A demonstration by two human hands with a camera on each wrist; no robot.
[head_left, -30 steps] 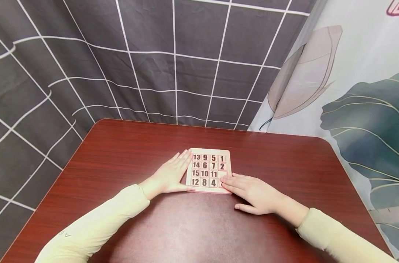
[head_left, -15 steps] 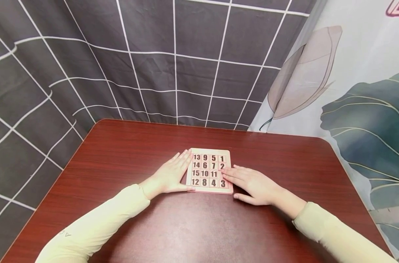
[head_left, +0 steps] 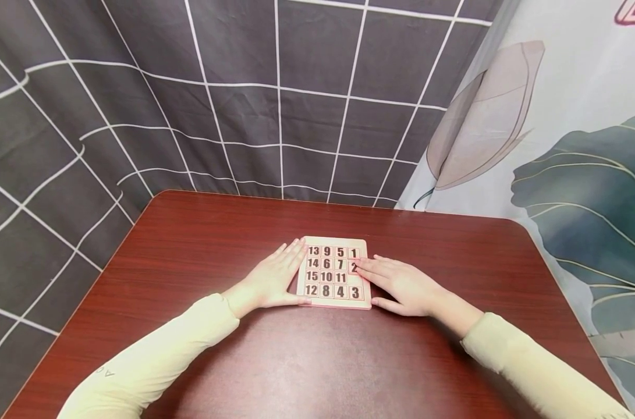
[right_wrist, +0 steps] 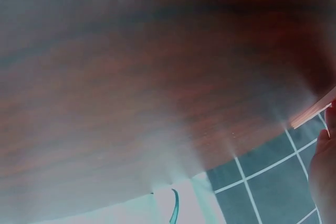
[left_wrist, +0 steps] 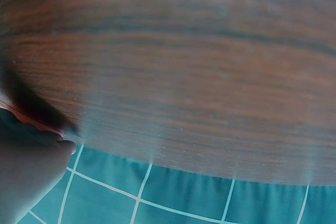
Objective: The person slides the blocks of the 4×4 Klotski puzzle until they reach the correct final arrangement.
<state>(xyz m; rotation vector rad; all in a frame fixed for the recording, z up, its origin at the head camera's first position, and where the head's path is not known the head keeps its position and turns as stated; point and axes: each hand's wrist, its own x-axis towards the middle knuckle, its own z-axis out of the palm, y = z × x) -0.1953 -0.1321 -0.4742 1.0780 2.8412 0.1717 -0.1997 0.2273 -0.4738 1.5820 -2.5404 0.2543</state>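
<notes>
A pale square number slide puzzle (head_left: 327, 243) with red-lined tiles lies flat on the table. Its rows read 13 9 5 1, then 14 6 7 2, then 15 10 11 and a gap, then 12 8 4 3. My left hand (head_left: 269, 279) rests along the puzzle's left side, fingers straight at the upper corner and thumb at the lower one. With straight fingers, my right hand (head_left: 408, 285) touches the 2 tile (head_left: 353, 267) and partly covers it; its thumb is near the lower right corner. In the right wrist view the puzzle's edge (right_wrist: 311, 115) shows beside the hand.
The reddish-brown wooden table (head_left: 217, 221) has rounded far corners. Behind it hangs a dark grey curtain (head_left: 244, 116) with white grid lines, and a white leaf-patterned curtain (head_left: 485, 145) hangs at the right.
My right hand has slid up the puzzle's right column, from the bottom cell to the 2 tile. The 3 tile, hidden at first, now shows at the bottom right. The left hand stays put.
</notes>
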